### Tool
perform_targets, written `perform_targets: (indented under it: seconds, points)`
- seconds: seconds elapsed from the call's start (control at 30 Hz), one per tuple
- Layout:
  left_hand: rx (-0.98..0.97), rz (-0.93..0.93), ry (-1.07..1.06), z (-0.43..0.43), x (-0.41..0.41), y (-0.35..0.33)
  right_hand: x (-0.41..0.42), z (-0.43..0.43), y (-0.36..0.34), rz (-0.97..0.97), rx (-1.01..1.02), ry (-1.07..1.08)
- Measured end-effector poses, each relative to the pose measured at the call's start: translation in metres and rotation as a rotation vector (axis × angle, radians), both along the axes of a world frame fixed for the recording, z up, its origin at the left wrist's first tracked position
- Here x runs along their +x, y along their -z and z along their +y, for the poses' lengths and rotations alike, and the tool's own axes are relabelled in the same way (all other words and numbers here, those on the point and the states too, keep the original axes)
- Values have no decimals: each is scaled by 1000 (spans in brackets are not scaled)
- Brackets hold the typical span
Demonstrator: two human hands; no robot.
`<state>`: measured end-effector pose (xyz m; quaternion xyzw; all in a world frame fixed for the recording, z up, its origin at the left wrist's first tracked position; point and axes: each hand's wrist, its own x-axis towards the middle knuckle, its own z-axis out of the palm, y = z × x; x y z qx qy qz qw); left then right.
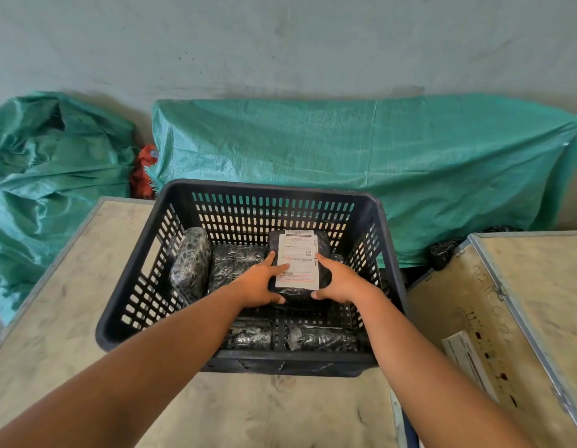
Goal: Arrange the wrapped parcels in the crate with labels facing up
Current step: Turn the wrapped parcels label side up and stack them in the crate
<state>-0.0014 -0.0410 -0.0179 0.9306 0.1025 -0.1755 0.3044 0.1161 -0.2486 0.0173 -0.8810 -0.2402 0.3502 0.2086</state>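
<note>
While one black-wrapped parcel (190, 265) stands on edge against the left wall of the dark slatted crate (382, 227), I see my left hand (259, 282) and right hand (337, 279), fingers spread, clasping the labelled parcel (298, 299) at mid-crate, its white label (298, 260) up.

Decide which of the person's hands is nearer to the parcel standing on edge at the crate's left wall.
Left. The left hand grips the labelled parcel on the side facing the upright parcel; the right hand grips its far side.
</note>
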Motion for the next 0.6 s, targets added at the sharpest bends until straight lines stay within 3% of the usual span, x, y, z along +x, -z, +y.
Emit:
perform_targets:
  seconds: [0.17,0.27,0.33,0.47,0.6]
  points:
    - [13,-7,-6,-1,1,-1,-4,-19,-39,124,90,-32]
    - [21,-11,-9,-2,0,-2,-17,-31,-54,277,-80,-298]
    - [18,-11,-10,-3,0,-3,-30,-36,-50,322,-171,-365]
    - [25,-14,-1,-4,0,-3,-41,-39,-44,287,-112,-328]
    - [25,-13,-5,-4,0,-3,-34,-37,-42,177,93,-181]
